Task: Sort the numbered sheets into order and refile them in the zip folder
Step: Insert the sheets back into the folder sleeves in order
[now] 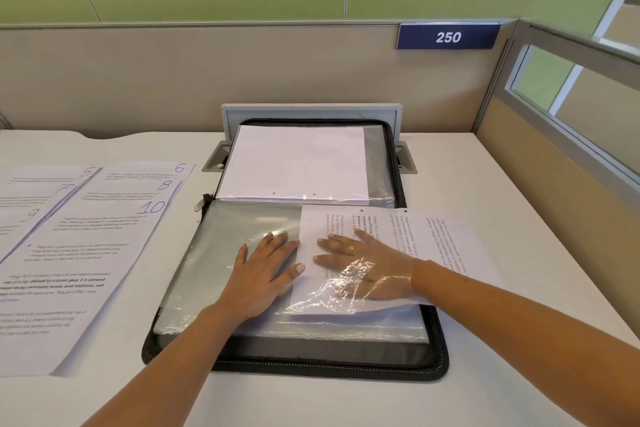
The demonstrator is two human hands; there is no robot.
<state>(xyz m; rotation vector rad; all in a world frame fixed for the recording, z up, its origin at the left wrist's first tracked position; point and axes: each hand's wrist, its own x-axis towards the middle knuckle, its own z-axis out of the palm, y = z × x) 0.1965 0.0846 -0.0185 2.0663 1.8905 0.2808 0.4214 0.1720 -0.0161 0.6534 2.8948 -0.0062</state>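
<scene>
A black zip folder point(440, 350) lies open in the middle of the desk, with clear plastic sleeves point(228, 236) in its near half. A printed sheet point(436, 239) lies partway inside the top sleeve, sticking out to the right. My right hand point(360, 267) rests flat on that sheet, inside the sleeve under the crinkled plastic. My left hand point(263, 270) presses flat on the sleeve just left of the sheet. The far half holds a filed white sheet point(294, 163). Loose numbered sheets point(86, 243), marked 5 to 10, overlap at the left.
A beige partition point(242, 73) with a blue "250" sign point(448, 36) stands behind the desk. A grey cable tray point(311, 111) sits behind the folder. A glass-panelled divider point(571, 121) closes the right side. Bare white desk point(519, 184) lies right of the folder.
</scene>
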